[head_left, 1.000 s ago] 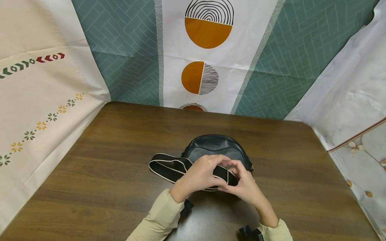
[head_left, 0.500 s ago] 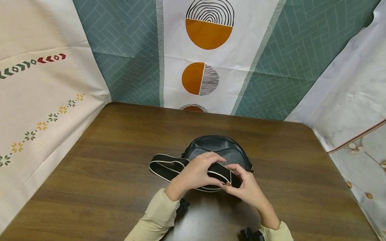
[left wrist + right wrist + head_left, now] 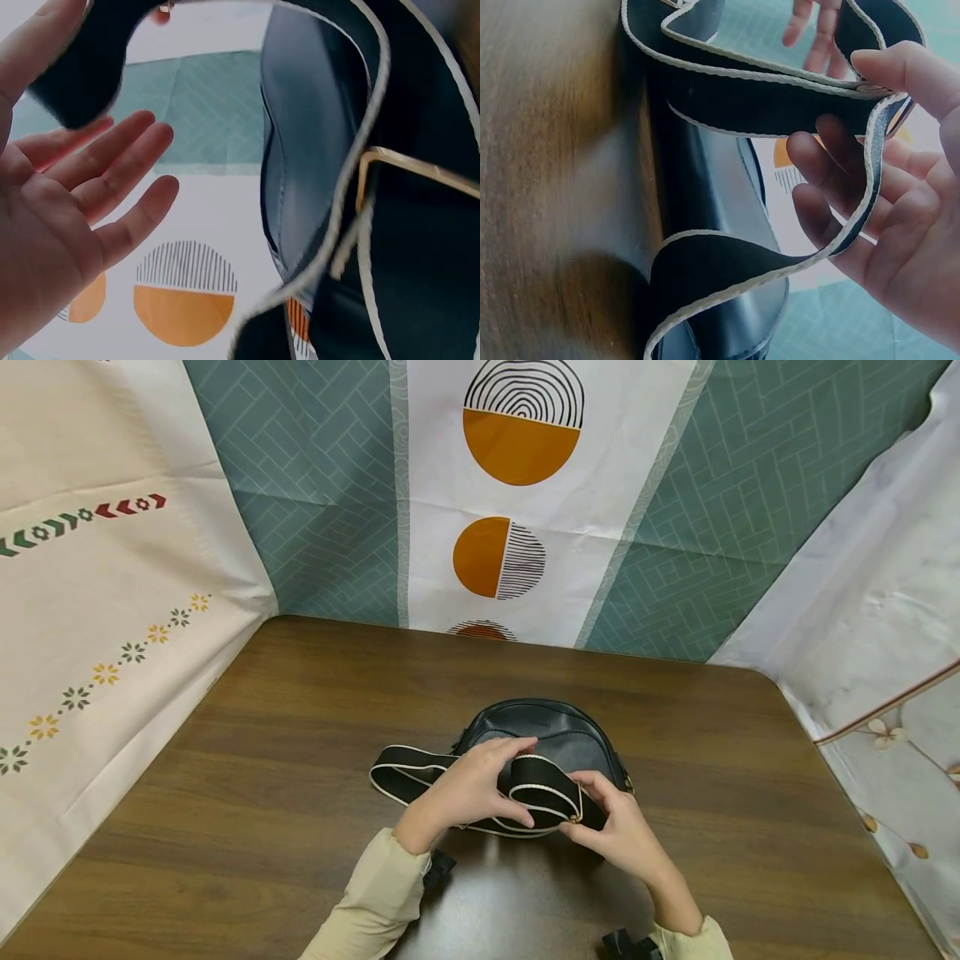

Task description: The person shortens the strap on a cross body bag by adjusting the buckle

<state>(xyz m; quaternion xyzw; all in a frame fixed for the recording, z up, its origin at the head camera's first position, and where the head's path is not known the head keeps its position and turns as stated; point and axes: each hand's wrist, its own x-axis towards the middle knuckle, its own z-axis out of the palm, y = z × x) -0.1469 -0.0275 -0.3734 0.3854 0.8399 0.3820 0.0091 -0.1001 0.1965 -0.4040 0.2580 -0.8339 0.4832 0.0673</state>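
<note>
A: What do we see changed since half a second ago?

B: The left hand has drawn back leftward, thumb and fingers spread, its grip released; whether its thumb touches the strap, we cannot tell. A rounder loop now shows between the hands. The right hand has edged right, its grip pinching the strap beside the gold buckle.

A: And where do we find the black shoulder bag?

B: On the worktop, just beyond the hands, long axis left to right, arched side toward the far edge. The strap stretches likewise before it, its end loop pointing left.
</note>
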